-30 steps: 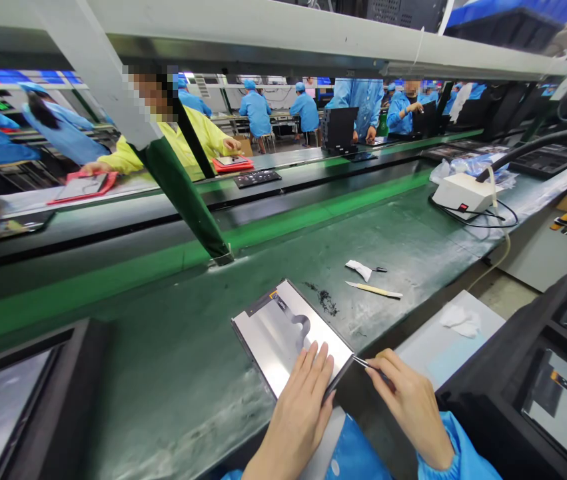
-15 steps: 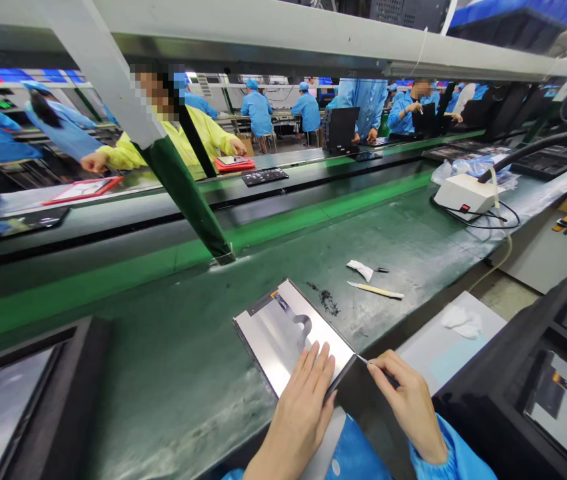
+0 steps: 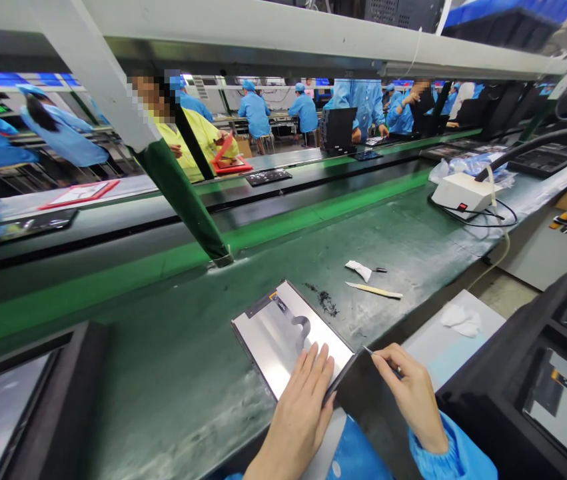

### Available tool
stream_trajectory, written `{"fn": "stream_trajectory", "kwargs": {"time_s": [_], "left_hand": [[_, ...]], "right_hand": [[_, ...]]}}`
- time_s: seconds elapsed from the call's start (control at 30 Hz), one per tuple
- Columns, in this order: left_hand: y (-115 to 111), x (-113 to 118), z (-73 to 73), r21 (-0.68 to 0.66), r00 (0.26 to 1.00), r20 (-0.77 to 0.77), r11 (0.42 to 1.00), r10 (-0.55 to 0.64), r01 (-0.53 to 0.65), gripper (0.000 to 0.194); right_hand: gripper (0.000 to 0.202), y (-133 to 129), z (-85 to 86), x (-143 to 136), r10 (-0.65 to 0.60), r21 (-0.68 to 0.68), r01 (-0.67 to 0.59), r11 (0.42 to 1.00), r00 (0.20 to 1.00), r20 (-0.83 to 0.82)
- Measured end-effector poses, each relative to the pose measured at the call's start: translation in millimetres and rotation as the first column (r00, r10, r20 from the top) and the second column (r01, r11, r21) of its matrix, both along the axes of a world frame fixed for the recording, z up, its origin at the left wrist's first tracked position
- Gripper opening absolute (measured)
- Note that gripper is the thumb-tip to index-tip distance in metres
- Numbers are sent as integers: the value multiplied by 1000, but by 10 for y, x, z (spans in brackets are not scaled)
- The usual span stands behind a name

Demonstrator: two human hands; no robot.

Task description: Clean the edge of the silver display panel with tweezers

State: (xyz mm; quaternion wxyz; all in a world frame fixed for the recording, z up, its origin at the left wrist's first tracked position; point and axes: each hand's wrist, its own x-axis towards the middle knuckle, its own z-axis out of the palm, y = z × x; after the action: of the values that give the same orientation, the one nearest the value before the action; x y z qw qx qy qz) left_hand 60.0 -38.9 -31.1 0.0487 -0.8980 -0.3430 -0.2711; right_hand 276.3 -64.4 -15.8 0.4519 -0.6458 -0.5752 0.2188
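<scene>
A silver-backed tablet display panel, with a curved dark flex cable on its back, lies at the bench's front edge. My left hand rests flat on its near part, fingers stretched out, the thumb by the near edge. To the right of the panel's corner, my right hand pinches a thin pointed metal tool. Its tip is just apart from the corner, and the fingers hide most of it. Beyond the panel are black scraps, a pale-handled craft knife and a white wad beside a small black piece.
Black trays with panels stand at the left and right. A slanted green-wrapped post rises from the bench. A white box with cables sits far right. Across the conveyor line, a person in yellow handles a red frame.
My right hand has drawn the tool's tip slightly away from the panel's corner. My left hand stays on the panel. The person in yellow has tilted up part of the red frame.
</scene>
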Motion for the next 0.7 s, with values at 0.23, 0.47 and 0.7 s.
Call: {"fn": "stream_trajectory", "kwargs": {"time_s": [0.23, 0.47, 0.7], "left_hand": [[2, -26, 27, -25, 1000, -24, 1000, -12, 12, 51], [11, -121, 34, -12, 997, -71, 999, -37, 37, 46], [2, -161, 60, 29, 996, -82, 999, -31, 34, 42]], "right_hand": [[39, 44, 0, 28, -23, -8, 23, 1000, 1000, -19], [38, 83, 3, 1, -31, -5, 31, 1000, 998, -54], [36, 112, 17, -20, -50, -2, 50, 999, 995, -82]]}}
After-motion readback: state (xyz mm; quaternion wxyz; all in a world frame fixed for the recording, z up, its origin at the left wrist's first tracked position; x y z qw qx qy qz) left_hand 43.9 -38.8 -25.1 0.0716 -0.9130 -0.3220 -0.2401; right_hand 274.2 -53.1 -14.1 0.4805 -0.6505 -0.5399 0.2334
